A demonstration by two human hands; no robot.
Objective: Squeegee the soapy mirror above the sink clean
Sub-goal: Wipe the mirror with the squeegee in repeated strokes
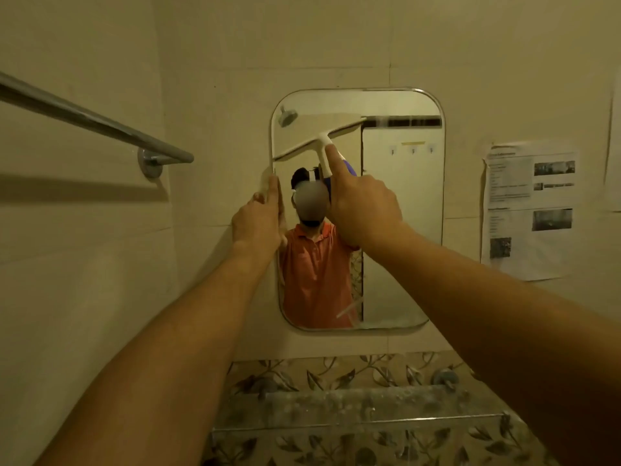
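A rounded rectangular mirror (403,230) hangs on the tiled wall straight ahead. A white squeegee (319,137) lies against its upper left part, blade tilted, the left end lower. My right hand (361,206) grips the squeegee's handle, index finger stretched up along it. Straight fingers of my left hand (258,220) press on the mirror's left edge. Streaks of soap show near the mirror's bottom edge. The mirror reflects a person in an orange shirt.
A chrome towel bar (100,124) juts from the left wall. Printed paper sheets (531,210) are stuck to the wall right of the mirror. A glass shelf (356,422) runs below the mirror, in front of leaf-patterned tiles.
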